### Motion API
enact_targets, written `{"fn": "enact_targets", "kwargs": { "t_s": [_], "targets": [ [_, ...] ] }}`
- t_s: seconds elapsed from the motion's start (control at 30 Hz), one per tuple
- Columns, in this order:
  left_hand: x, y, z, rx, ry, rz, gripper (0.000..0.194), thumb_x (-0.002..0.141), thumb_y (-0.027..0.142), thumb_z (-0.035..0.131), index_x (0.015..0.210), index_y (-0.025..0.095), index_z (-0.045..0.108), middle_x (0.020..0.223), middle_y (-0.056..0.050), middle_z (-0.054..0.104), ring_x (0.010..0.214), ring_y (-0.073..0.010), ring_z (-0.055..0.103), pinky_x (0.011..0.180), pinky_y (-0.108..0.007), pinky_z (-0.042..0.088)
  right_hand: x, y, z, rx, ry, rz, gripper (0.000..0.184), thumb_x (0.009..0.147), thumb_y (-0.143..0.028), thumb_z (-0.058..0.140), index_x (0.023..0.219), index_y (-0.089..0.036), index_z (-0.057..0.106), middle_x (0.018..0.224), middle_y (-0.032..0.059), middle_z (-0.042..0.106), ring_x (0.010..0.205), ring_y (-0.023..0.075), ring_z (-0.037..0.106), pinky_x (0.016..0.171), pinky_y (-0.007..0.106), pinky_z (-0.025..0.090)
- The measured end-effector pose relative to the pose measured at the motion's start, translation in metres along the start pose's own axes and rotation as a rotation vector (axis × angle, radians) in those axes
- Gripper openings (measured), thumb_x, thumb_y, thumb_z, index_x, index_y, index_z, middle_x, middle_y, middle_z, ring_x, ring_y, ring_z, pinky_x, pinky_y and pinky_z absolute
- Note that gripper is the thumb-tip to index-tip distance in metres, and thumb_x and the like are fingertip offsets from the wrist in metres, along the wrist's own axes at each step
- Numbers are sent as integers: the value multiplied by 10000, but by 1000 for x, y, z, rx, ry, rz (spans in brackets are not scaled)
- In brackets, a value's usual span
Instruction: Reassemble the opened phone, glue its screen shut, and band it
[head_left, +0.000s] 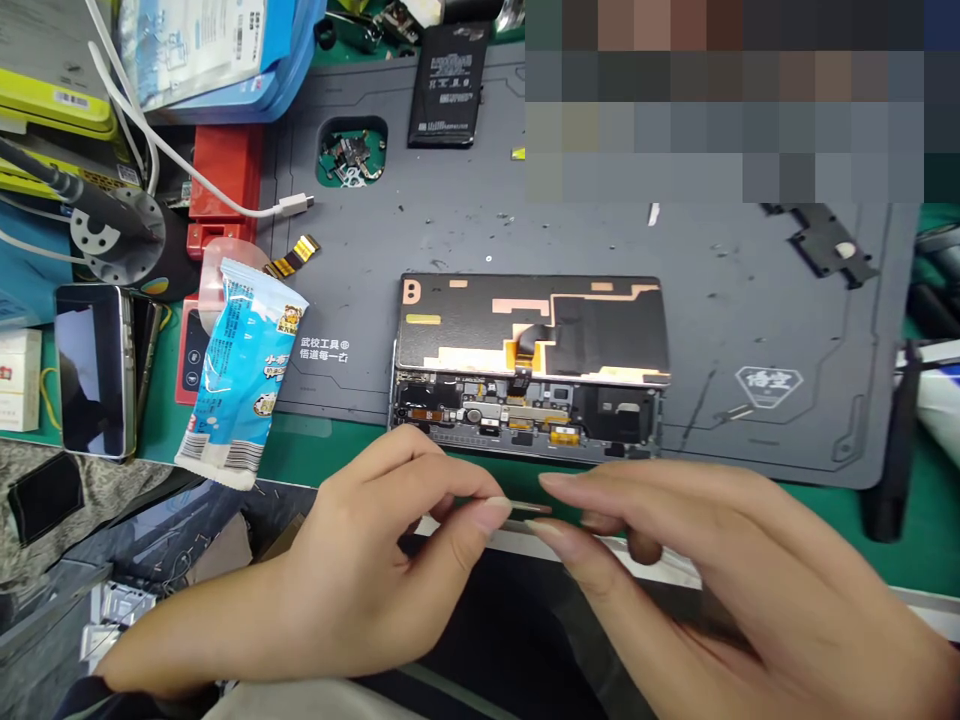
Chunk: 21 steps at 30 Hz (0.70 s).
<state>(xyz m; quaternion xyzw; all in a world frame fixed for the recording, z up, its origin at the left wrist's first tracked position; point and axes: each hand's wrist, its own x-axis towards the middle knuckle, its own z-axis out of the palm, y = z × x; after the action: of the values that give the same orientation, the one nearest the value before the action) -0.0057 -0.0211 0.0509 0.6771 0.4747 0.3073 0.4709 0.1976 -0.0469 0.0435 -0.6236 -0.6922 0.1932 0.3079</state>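
Observation:
My left hand (405, 550) is closed in a pinch, with thumb and forefinger holding a small thin flat piece (529, 507) just in front of the mat's near edge. What kind of part it is, I cannot make out. My right hand (697, 580) is at the piece's free end, thumb and forefinger apart above and below it. Beyond both hands lies an opened phone (525, 365) on the grey mat. Its black screen panel (465, 325) lies folded over the upper part, joined by a flex cable (523, 355), and the circuit board (487, 412) shows along the near side.
A blue snack packet (244, 375) lies left, near a gold flex cable (295, 257) and a white charging cable (292, 205). A phone battery (448, 85) is at the back of the grey mat (360, 330). Another phone (94, 370) stands far left; a black bracket (832, 245) lies right.

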Motion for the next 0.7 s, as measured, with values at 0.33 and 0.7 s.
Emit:
{"fn": "enact_targets", "kwargs": {
  "t_s": [0.33, 0.7],
  "targets": [
    [1, 1, -3, -69, -40, -78, 90, 1049, 192, 708, 1076, 175, 792, 844, 3, 671, 710, -88, 623, 603, -189, 527, -8, 9, -9, 2, -6, -95, 234, 940, -158, 797, 1072, -350, 784, 909, -4, 757, 703, 220, 732, 630, 368, 644],
    [-17, -5, -1, 543, -20, 288, 337, 1112, 155, 554, 1423, 76, 657, 853, 1, 646, 693, -132, 594, 594, -271, 520, 13, 23, -8, -208, 19, -93, 61, 1039, -259, 762, 1096, -279, 752, 1016, -1, 777, 850, 160, 715, 723, 329, 546]
  ]
}}
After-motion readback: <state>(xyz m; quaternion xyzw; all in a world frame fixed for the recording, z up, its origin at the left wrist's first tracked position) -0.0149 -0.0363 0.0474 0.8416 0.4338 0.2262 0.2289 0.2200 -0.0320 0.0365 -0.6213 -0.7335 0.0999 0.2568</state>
